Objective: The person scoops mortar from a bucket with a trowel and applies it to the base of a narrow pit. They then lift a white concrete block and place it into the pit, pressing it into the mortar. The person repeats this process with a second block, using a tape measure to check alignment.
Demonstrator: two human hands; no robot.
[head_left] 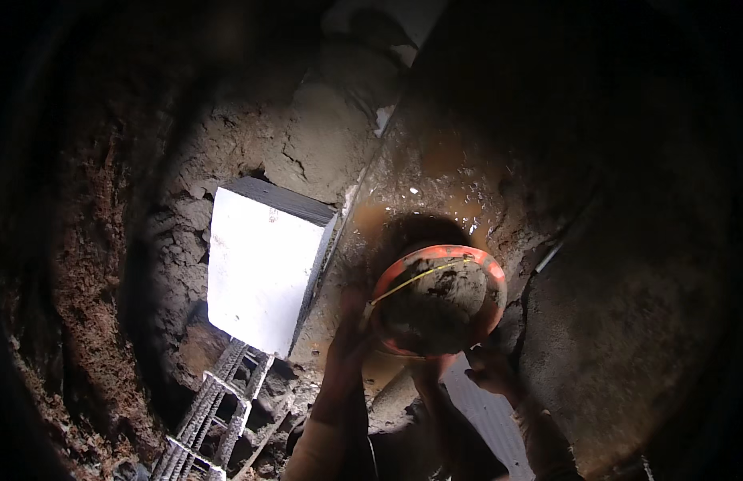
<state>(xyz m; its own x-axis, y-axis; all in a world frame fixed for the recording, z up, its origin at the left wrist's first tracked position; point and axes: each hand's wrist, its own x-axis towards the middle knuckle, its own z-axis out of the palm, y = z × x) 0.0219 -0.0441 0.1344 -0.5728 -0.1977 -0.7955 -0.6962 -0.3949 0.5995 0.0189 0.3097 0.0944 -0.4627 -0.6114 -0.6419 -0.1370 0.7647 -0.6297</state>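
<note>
Orange plastic, heavily caked with mud, forms the round bowl-shaped pan (pixel 437 301) that both hands raise over a pit of wet earth. The left hand (pixel 349 337) presses its palm and fingers against the pan's left rim; the right hand (pixel 490 370) cups the lower right edge from beneath, so the load is carried on two opposite sides and kept level. A thin yellow cord (pixel 419 276) crosses the pan's top. Directly beyond the hands lies a shallow pool of brown muddy water (pixel 435 192), which probably accounts for the wet clay in the pan. Left of the left hand stands a white rectangular block with a dark top edge (pixel 263 268), set against the clay wall (pixel 315 136). Below that block, a cage of ribbed steel reinforcing bars (pixel 215 417) slants across the soil.
</note>
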